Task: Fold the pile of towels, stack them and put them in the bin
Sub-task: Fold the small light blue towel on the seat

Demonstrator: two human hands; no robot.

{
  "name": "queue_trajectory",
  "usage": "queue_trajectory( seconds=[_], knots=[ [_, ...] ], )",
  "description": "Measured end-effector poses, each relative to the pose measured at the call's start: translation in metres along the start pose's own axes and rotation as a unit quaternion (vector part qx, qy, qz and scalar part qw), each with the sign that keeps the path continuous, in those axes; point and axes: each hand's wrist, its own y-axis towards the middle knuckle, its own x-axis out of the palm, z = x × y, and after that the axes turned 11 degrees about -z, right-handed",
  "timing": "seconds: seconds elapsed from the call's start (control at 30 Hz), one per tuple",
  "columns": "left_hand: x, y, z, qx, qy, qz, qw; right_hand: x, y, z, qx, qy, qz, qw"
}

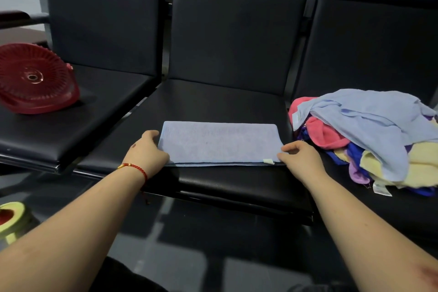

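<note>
Head view: left hand point(145, 150) and right hand point(299, 156) are pinching the soft, light, floppy pale-blue folded terry towel point(220, 142) at its short ends, the best places to hold it.

L hand point(144, 149) fingertips tucked under the folded blue towel point(220, 142), unseen; pile of towels point(369, 140) runs off the right edge w/ lower layers buried; red bin point(35, 78) clipped at left; green-yellow object point(11, 220) bottom left cut off, can't ID.
</note>
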Motion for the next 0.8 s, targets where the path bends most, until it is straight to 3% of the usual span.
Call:
queue_trajectory(
  seconds=[0.17,0.3,0.4,0.53,0.63,0.8],
  knots=[
    [-0.001,0.001,0.003,-0.025,-0.024,-0.010,0.999,0.000,0.003,-0.008,0.065,0.014,0.000,0.998],
    [-0.004,-0.002,0.009,-0.026,-0.025,-0.067,0.997,-0.009,0.007,-0.018,0.157,0.069,-0.066,0.983],
    [-0.003,-0.005,0.014,-0.002,-0.025,-0.116,0.993,-0.026,0.005,-0.030,0.236,0.215,-0.134,0.938],
    [0.001,-0.007,0.022,0.015,-0.056,-0.120,0.991,-0.039,0.006,-0.049,0.190,0.435,-0.143,0.868],
    [0.004,0.002,0.017,-0.023,-0.161,-0.106,0.981,-0.035,0.002,-0.077,0.122,0.432,-0.134,0.883],
    [0.007,0.018,0.005,-0.039,-0.244,-0.104,0.963,0.000,-0.010,-0.134,0.046,0.291,-0.161,0.942]
  ],
)
